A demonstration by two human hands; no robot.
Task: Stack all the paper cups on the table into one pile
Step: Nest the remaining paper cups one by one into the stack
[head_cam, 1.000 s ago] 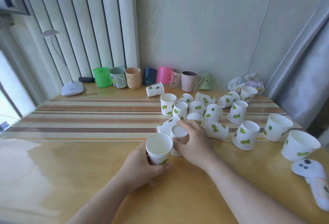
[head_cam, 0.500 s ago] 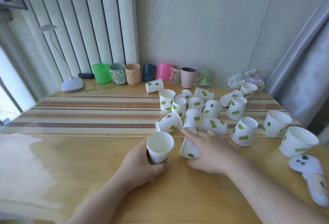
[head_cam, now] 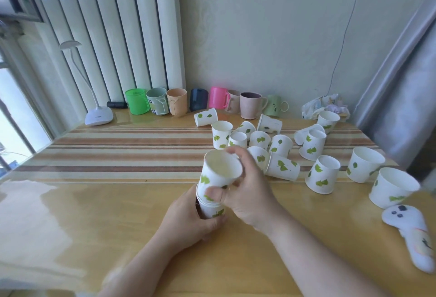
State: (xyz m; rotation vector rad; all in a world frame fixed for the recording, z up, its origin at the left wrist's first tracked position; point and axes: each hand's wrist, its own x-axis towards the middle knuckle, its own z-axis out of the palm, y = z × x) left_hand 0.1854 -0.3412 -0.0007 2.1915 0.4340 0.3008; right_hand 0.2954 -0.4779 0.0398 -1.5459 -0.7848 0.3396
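My left hand (head_cam: 188, 221) grips a white paper cup with green leaves (head_cam: 212, 210) standing upright on the wooden table (head_cam: 118, 214). My right hand (head_cam: 247, 190) holds a second leaf-print cup (head_cam: 218, 171), mouth up and tilted, its base sitting in the mouth of the lower cup. Several more leaf-print paper cups (head_cam: 280, 167) lie or stand scattered behind and to the right of my hands, some upright, some on their sides, some upside down.
A row of coloured plastic mugs (head_cam: 177, 103) lines the back wall. A white desk lamp (head_cam: 99, 115) stands back left. A white controller (head_cam: 410, 233) lies at the right edge. Crumpled wrappers (head_cam: 325, 105) sit back right beside a grey curtain.
My right hand took a cup from the cluster, lifted it and brought it left over the cup in my left hand. The left hand stayed in place.
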